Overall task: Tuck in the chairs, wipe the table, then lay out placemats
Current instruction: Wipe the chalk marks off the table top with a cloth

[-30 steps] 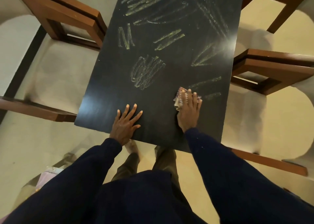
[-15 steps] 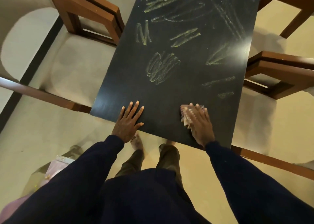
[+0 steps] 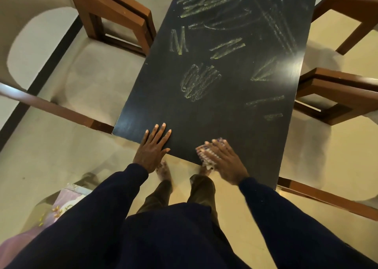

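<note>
A black table [image 3: 163, 97] stretches away from me, its top covered with yellow chalk scribbles [image 3: 200, 80] from the middle to the far end. My left hand [image 3: 152, 148] lies flat with fingers spread on the near edge. My right hand [image 3: 223, 160] presses a small patterned cloth [image 3: 203, 155] onto the table at its near edge, blurred by motion. The near strip of the table around both hands shows no chalk.
Wooden chairs with pale seats stand tucked along both sides: one at the upper left [image 3: 114, 17], one at the right [image 3: 335, 93], another at the far right [image 3: 351, 9]. Chair rails cross at the near left [image 3: 51, 107] and near right [image 3: 327, 197]. A pink patterned item [image 3: 63, 205] lies on the floor at lower left.
My right hand has dragged the cloth back toward me and leftward, from beside the chalk marks to the near table edge. My left hand stays planted on the table.
</note>
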Demonstrator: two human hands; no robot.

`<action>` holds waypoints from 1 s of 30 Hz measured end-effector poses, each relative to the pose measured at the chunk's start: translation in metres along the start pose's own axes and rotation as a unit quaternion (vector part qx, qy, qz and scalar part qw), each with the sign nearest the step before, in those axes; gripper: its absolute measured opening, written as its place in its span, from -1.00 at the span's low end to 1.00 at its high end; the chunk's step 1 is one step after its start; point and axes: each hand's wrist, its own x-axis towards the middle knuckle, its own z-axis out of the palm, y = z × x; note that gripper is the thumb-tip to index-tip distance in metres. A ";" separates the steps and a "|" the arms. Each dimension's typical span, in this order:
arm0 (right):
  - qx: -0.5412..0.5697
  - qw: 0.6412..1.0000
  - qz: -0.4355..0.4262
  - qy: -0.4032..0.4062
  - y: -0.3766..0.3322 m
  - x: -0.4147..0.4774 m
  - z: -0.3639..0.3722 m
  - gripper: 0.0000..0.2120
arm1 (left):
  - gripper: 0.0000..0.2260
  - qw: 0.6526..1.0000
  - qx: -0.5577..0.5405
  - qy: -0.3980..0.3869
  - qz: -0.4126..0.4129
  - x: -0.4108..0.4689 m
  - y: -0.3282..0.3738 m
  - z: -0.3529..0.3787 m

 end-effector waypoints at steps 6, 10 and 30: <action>0.013 0.921 0.371 0.119 0.050 0.007 -0.025 -0.30 | -0.40 1.000 0.006 -0.007 -0.001 0.000 0.007 0.003; 0.004 0.918 0.374 0.131 0.019 0.053 -0.015 -0.22 | -0.39 0.999 0.019 -0.003 0.026 0.003 0.015 0.009; 0.008 0.929 0.355 0.106 0.069 -0.021 -0.019 -0.22 | -0.32 0.994 0.014 -0.045 0.101 0.074 0.098 0.023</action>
